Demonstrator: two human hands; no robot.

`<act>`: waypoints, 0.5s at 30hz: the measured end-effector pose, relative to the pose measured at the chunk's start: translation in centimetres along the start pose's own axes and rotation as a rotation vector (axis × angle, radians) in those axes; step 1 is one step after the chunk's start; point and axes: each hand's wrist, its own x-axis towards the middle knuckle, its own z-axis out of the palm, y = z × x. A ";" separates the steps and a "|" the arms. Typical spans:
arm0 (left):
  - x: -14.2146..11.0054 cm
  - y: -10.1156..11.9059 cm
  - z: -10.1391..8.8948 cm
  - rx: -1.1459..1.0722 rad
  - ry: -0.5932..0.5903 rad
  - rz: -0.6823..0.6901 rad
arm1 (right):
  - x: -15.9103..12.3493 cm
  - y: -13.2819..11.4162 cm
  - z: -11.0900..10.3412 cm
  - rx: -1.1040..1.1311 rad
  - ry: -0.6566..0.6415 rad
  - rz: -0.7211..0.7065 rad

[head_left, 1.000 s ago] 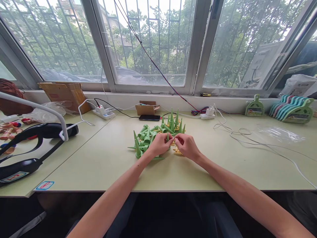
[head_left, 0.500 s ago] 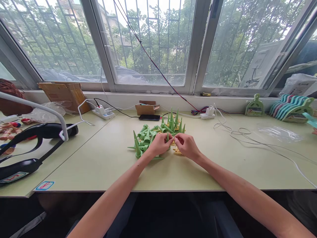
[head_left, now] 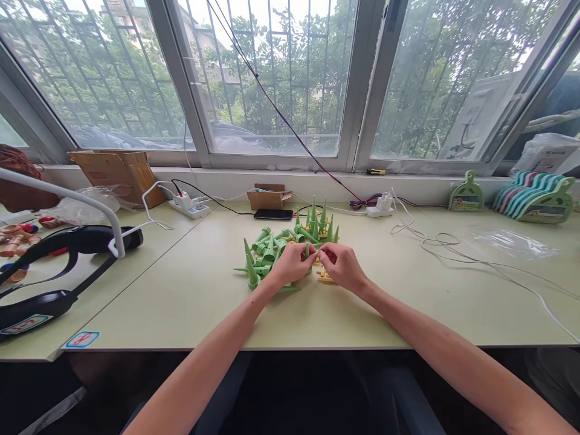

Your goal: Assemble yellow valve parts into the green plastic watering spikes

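Both my hands meet at the middle of the pale green table (head_left: 190,302). My left hand (head_left: 292,264) is closed in a pinch, its fingertips touching those of my right hand (head_left: 341,267), which is also closed. Between the fingertips sits a small green and yellow piece that I cannot make out. Behind and left of my hands lies a pile of green cone-shaped plastic spikes (head_left: 267,251). More green spikes (head_left: 319,220) stand upright just behind. Small yellow plastic parts (head_left: 324,277) lie under my right hand.
A black phone (head_left: 273,214) and a small cardboard box (head_left: 269,197) lie behind the pile. Power strips (head_left: 190,207) and white cables (head_left: 453,254) run along the back and right. Black headsets (head_left: 54,266) lie on the left. Coloured dustpans (head_left: 534,199) stand at far right.
My hands stay almost still, pinching at the same spot. A turquoise object that showed at the far right edge half a second ago is gone.
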 end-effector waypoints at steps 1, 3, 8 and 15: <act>0.0 0.0 0.0 0.001 -0.002 0.001 | 0.0 0.0 0.0 -0.001 -0.002 0.000; 0.0 0.1 0.0 0.005 -0.003 0.000 | 0.0 0.0 0.0 -0.002 -0.004 -0.001; 0.0 0.2 0.0 0.002 -0.011 -0.007 | 0.0 0.1 0.0 -0.004 -0.012 -0.007; -0.1 0.3 -0.1 0.010 -0.007 0.000 | -0.1 0.0 0.0 -0.009 -0.019 0.000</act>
